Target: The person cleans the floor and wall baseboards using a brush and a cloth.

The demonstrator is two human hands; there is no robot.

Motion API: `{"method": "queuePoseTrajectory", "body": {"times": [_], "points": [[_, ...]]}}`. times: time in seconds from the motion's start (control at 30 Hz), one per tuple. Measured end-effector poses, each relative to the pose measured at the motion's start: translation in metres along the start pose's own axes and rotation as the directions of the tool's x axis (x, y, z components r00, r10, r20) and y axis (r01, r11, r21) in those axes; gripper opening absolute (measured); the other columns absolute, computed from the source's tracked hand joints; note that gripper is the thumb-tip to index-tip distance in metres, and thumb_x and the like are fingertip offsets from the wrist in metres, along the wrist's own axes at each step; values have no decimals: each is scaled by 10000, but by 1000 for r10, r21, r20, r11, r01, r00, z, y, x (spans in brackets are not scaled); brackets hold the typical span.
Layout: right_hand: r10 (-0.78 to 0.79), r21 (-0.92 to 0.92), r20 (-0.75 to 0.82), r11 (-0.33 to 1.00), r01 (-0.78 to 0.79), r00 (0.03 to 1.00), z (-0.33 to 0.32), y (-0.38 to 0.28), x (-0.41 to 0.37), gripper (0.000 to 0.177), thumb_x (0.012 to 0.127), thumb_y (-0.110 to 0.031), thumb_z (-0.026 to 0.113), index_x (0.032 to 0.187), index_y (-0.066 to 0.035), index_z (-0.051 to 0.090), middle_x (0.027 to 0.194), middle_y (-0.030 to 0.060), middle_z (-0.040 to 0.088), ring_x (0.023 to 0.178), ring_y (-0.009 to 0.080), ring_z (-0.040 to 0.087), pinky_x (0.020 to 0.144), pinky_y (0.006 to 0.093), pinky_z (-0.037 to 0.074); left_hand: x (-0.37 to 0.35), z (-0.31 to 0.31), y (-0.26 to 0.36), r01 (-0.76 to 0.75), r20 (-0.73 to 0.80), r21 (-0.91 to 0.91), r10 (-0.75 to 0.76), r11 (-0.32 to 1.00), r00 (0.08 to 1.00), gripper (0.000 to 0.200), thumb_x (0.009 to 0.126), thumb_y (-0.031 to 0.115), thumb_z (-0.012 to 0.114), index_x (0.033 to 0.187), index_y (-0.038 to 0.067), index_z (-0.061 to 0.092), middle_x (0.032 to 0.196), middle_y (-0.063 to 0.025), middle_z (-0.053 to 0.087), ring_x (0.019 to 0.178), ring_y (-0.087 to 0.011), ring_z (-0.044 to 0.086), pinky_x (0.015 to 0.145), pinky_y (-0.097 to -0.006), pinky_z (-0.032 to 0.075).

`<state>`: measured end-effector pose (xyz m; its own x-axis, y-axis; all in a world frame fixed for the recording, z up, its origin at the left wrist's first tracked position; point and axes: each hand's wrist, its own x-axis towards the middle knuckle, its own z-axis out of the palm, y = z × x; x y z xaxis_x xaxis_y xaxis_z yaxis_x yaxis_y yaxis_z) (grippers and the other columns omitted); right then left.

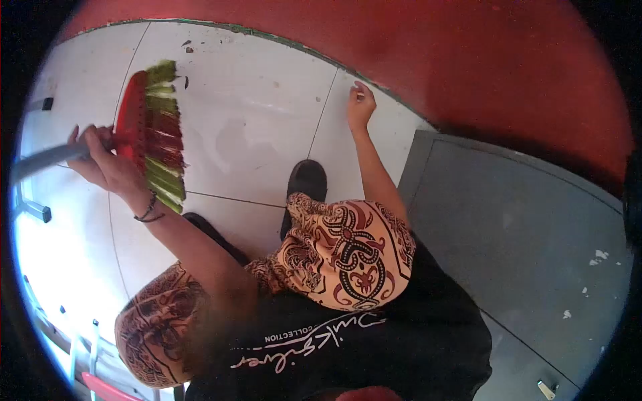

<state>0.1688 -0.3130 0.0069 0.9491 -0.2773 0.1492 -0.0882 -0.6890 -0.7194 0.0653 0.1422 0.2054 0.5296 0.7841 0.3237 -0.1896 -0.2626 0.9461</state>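
Observation:
My left hand (pixel 110 160), with a dark bracelet on its wrist, is wrapped round the grey handle (pixel 47 162) of a broom, close to its head. The broom head (pixel 132 113) is red, with green and dark red bristles (pixel 164 134) facing right above the white tiled floor. On the right, my right hand (pixel 362 107) reaches out low near the foot of the wall, its fingers curled in towards the thumb. Whatever it may hold is too small to make out. Small dark bits (pixel 188 48) lie on the floor beyond the bristles.
A red wall (pixel 481 60) runs along the top and right. Beside my right arm stands a grey cabinet (pixel 515 220) with chipped paint. My dark shoe (pixel 307 179) is on the tiles. Metal furniture legs (pixel 33 208) and a red edge (pixel 107 387) show at the left.

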Motion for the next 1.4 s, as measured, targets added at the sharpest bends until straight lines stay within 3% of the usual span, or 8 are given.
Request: {"method": "queuePoseTrajectory", "body": {"times": [0.03, 0.13, 0.23, 0.37, 0.67, 0.73, 0.97, 1.4], "points": [[23, 4, -12, 1000, -23, 1000, 6, 1, 1, 252, 878, -125, 639, 1113, -38, 658, 1000, 147, 646, 760, 240, 648, 660, 354, 530, -5, 3, -2, 47, -53, -34, -49, 998, 997, 311, 946, 99, 500, 1202, -46, 398, 833, -106, 547, 733, -160, 538, 681, -291, 487], [-253, -448, -29, 868, 213, 967, 30, 8, 16, 356, 880, -221, 590, 1191, -52, 625, 1171, 179, 562, 980, 357, 611, 831, 473, 503, -16, 8, -13, 72, -94, -102, -81, 992, 992, 320, 906, 73, 502, 1182, -40, 386, 785, -111, 530, 696, -178, 523, 641, -290, 464], [75, -452, 105, 892, -19, 992, 38, 2, 26, 323, 896, -232, 582, 1184, -96, 635, 1171, 146, 550, 1078, 327, 560, 849, 453, 513, -20, 19, -11, 39, -124, -122, -54, 992, 991, 336, 888, 84, 502, 1176, -22, 365, 748, -107, 506, 631, -178, 482, 583, -305, 436], [-57, -448, 102, 889, 97, 993, 46, -4, 20, 300, 902, -224, 571, 1175, -124, 644, 1154, 135, 550, 1042, 334, 582, 838, 445, 520, -24, 29, -14, 56, -151, -209, -89, 976, 985, 296, 891, 101, 501, 1147, 26, 373, 722, -100, 498, 587, -167, 459, 542, -314, 448], [-33, -326, -66, 945, 10, 997, 60, -11, 23, 248, 863, -232, 612, 1080, -128, 672, 1118, 98, 583, 1006, 332, 603, 828, 454, 498, -43, 44, -18, 28, -205, -198, -69, 980, 976, 152, 882, 96, 468, 1007, 41, 401, 710, -88, 461, 558, -161, 416, 511, -294, 404], [121, -303, -97, 942, -145, 988, 59, -12, 26, 216, 858, -230, 619, 1040, -131, 680, 1080, 87, 595, 998, 321, 607, 813, 456, 499, -46, 49, -14, 9, -196, -183, -45, 983, 980, 137, 878, 83, 463, 994, 41, 403, 710, -88, 458, 560, -160, 414, 509, -296, 404], [188, -362, -108, 907, -214, 976, 58, -7, 35, 149, 859, -240, 625, 956, -140, 680, 987, 71, 614, 933, 305, 627, 754, 447, 507, -49, 62, -14, -14, -142, -128, -4, 992, 990, 117, 844, 17, 445, 949, 32, 396, 731, -83, 468, 573, -139, 427, 488, -263, 407], [-42, -253, -176, 967, -4, 983, 63, 8, 20, 200, 877, -242, 624, 1034, -145, 700, 1012, 49, 618, 931, 279, 630, 756, 412, 505, -46, 54, -23, -20, -113, -106, 8, 994, 994, 84, 846, 15, 431, 929, 22, 421, 740, -96, 495, 587, -146, 470, 490, -251, 422]]}}
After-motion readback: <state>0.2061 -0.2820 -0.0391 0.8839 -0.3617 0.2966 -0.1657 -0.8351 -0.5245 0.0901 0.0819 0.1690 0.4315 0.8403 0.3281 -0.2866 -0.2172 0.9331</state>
